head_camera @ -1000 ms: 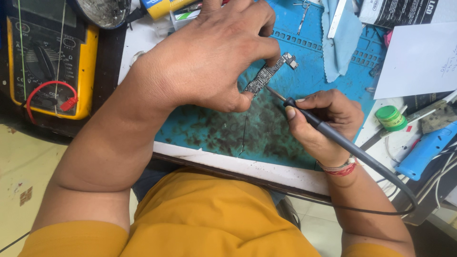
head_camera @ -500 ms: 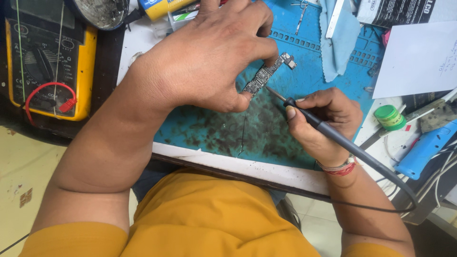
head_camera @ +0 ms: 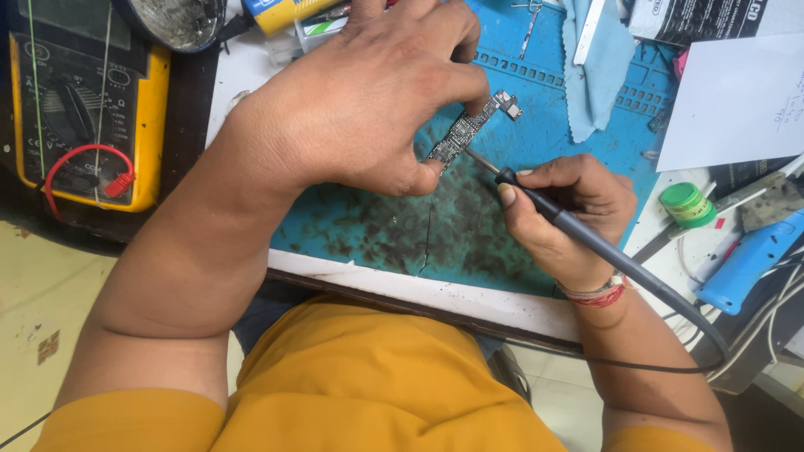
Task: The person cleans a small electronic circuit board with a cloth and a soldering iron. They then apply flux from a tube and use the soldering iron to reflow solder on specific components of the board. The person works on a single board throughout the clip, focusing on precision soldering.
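Both hands busy: left hand [head_camera: 360,100] half-hides circuit board [head_camera: 465,134]; iron [head_camera: 553,213] tip seemingly touching.

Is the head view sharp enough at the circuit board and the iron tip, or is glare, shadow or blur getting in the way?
Head view: even, soft light with no harsh glare; the circuit board and soldering iron tip are in focus, though the board's fine parts are too small to read. The left hand covers part of the board and casts a faint shadow on the blue mat. The right hand shows no motion blur.

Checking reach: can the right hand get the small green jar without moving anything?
Probably yes. The green jar sits just beside the right hand, nothing between them, but that hand holds the soldering iron.
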